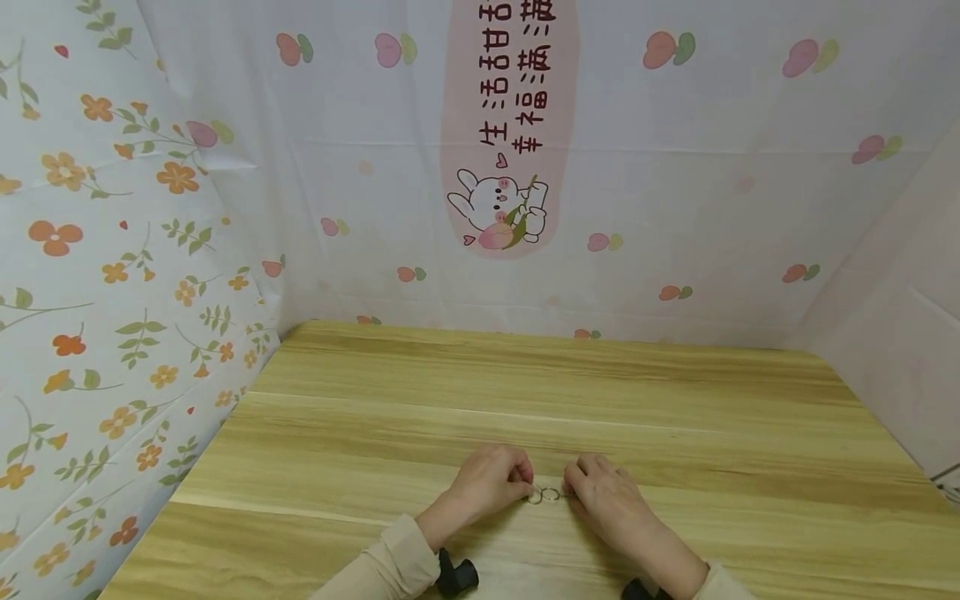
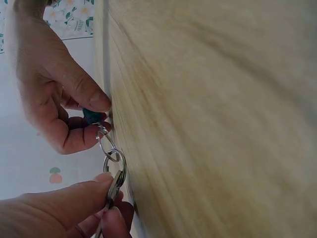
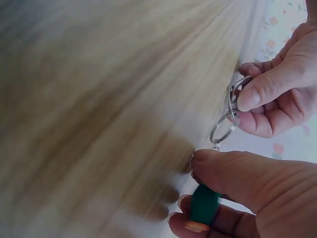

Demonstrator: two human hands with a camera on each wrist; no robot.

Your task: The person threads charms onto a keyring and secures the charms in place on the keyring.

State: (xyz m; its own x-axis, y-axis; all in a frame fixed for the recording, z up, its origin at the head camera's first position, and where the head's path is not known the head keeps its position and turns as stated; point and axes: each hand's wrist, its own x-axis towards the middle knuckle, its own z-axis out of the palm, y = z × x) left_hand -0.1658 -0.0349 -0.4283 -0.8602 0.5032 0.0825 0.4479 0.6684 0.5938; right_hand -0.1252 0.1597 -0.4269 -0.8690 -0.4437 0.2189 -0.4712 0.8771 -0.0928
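Two linked metal rings stretch between the hands, just over the wooden table [image 1: 480, 392]. My left hand [image 1: 487, 483] pinches the left ring [image 2: 124, 168] together with a flat metal piece [image 2: 113, 191], which looks like a key, between thumb and fingers. The second ring [image 3: 213, 130] leads by a short metal link to a small green charm with an orange end [image 3: 204, 204]. My right hand [image 1: 609, 504] holds that charm, thumb near the link and fingers curled behind it. Fingers partly cover both the charm and the flat piece.
A patterned cloth with a rabbit print [image 1: 502, 208] hangs behind the table's far edge. Floral cloth [image 1: 112, 333] covers the left side, and pale cloth [image 1: 900, 350] the right. A black wrist mount [image 1: 456, 575] sits under the left forearm.
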